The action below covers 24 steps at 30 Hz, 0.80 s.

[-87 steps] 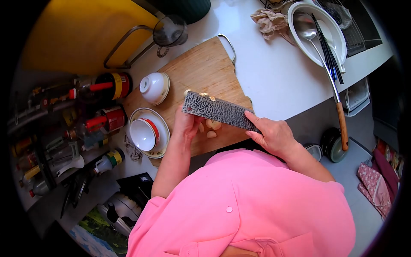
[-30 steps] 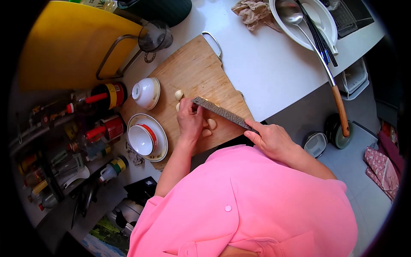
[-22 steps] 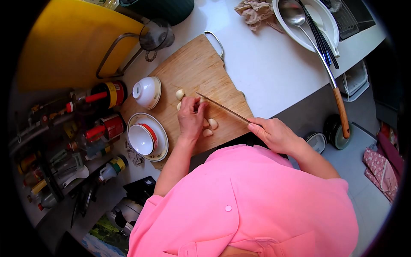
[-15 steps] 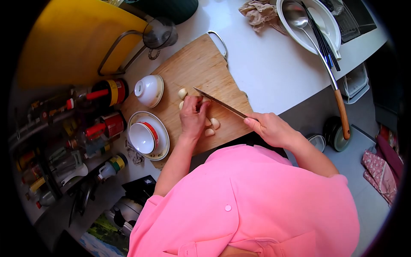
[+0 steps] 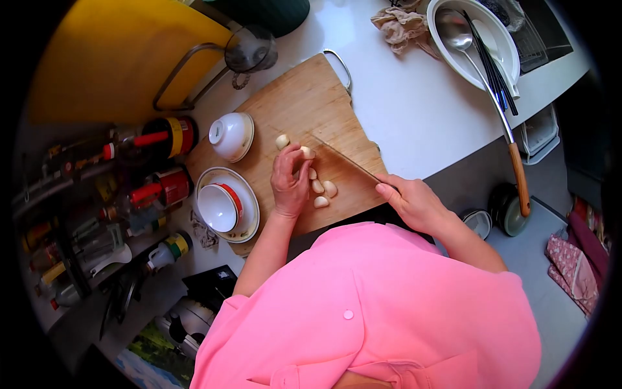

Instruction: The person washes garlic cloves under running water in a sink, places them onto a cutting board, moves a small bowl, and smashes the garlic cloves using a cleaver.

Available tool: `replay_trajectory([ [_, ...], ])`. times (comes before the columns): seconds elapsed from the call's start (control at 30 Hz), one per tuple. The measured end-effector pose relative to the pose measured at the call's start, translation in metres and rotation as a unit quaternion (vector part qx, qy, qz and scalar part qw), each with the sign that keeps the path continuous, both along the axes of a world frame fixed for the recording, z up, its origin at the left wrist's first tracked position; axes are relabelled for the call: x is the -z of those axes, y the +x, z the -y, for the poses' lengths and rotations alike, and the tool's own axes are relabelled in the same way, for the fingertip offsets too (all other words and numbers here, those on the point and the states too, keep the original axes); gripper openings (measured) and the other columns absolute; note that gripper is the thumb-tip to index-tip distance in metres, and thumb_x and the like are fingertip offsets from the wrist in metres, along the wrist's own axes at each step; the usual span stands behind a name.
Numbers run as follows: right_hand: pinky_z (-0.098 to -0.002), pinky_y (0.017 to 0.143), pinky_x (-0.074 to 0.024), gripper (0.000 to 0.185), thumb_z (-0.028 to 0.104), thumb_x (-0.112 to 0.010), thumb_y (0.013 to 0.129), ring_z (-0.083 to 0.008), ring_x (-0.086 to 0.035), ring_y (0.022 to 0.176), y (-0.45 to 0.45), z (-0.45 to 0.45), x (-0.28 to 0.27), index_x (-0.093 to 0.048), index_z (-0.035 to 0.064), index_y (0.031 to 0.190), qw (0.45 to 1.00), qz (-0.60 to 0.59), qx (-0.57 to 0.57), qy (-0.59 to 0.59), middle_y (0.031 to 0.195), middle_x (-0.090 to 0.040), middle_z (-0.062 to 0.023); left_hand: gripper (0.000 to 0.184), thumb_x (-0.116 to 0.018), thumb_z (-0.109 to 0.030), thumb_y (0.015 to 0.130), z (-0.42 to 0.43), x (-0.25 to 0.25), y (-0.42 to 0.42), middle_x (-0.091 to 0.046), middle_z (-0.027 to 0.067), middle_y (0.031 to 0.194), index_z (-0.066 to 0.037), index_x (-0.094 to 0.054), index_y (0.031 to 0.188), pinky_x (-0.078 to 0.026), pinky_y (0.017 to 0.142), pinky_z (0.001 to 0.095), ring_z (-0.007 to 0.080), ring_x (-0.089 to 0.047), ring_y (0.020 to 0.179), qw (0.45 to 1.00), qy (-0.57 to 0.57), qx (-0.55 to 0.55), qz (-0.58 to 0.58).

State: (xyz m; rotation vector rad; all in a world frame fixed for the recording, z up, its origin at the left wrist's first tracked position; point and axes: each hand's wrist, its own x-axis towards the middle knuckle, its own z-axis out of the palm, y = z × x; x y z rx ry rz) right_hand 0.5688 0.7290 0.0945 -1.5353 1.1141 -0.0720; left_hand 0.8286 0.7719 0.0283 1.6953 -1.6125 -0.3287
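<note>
My right hand (image 5: 414, 202) is wrapped round the handle of a kitchen knife (image 5: 348, 160), whose blade slants up and left over the wooden cutting board (image 5: 291, 97). Between the bent fingertips and thumb of my left hand (image 5: 289, 183) is a pale garlic clove (image 5: 307, 153), a short gap left of the blade. Another clove (image 5: 282, 141) lies just beyond those fingers. Several more garlic cloves (image 5: 330, 188) rest on the board between my two hands, near its front edge.
An upturned white bowl (image 5: 232, 137) and a plate (image 5: 251, 214) with a small bowl (image 5: 218, 207) sit at the board's left. Bottles and jars (image 5: 172, 188) crowd the far left. A white basin (image 5: 435, 13) holds a long-handled ladle (image 5: 517, 168) and chopsticks.
The knife has shifted slightly right, away from my left fingers. My left fingers have opened a little, and the clove at their tips now shows. The whole view has shifted slightly.
</note>
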Motion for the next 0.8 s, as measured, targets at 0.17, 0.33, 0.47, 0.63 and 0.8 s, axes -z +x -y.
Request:
replay_trajectory([
  [0.17,-0.0421,0.067,-0.0472,0.042,0.038,-0.047,0.092,-0.0377,-0.061,0.071,-0.003,-0.004,-0.007,-0.057,0.0042,0.116,0.999,-0.011,0.014,-0.027,0.069,-0.06,-0.0219,0.028,-0.067,0.003,0.072,0.0,0.001,-0.008,-0.057,0.0108,0.095,-0.004,-0.056,0.096,-0.049,0.075,0.0309,0.0244,-0.058,0.086,0.997,0.042,-0.016,-0.058],
  [0.33,-0.0425,0.065,-0.048,0.043,0.039,-0.048,0.092,-0.0375,-0.061,0.068,-0.003,-0.008,-0.005,-0.056,0.0047,0.117,1.0,-0.017,0.0,-0.02,0.067,-0.061,-0.02,0.03,-0.068,0.003,0.069,0.002,0.002,-0.012,-0.056,0.0107,0.09,-0.004,-0.055,0.094,-0.048,0.069,0.0337,0.0269,-0.057,0.08,0.997,0.061,-0.032,-0.032],
  [0.47,-0.0432,0.066,-0.0481,0.043,0.039,-0.048,0.091,-0.0371,-0.061,0.069,-0.004,-0.011,-0.004,-0.056,0.006,0.118,1.0,-0.007,-0.012,-0.023,0.068,-0.061,-0.0199,0.029,-0.068,0.004,0.067,0.003,0.006,-0.012,-0.054,0.0108,0.086,-0.005,-0.054,0.091,-0.046,0.065,0.0349,0.027,-0.055,0.076,0.993,0.095,-0.051,-0.052],
  [0.63,-0.0444,0.066,-0.0478,0.043,0.038,-0.048,0.091,-0.0382,-0.061,0.07,-0.005,-0.013,-0.009,-0.054,0.0057,0.118,0.997,-0.018,-0.032,-0.065,0.071,-0.062,-0.0205,0.027,-0.067,0.003,0.067,0.007,0.007,-0.013,-0.054,0.0112,0.086,-0.005,-0.053,0.089,-0.044,0.067,0.0376,0.0294,-0.053,0.076,0.998,0.041,-0.013,0.045],
  [0.8,-0.0464,0.063,-0.047,0.041,0.037,-0.048,0.091,-0.0393,-0.06,0.069,-0.005,-0.013,-0.013,-0.053,0.0055,0.117,0.997,-0.032,-0.052,-0.055,0.072,-0.062,-0.0208,0.026,-0.066,0.003,0.066,0.007,0.008,-0.012,-0.055,0.0115,0.09,-0.005,-0.054,0.087,-0.044,0.071,0.0387,0.0312,-0.053,0.081,0.999,0.034,-0.015,0.016],
])
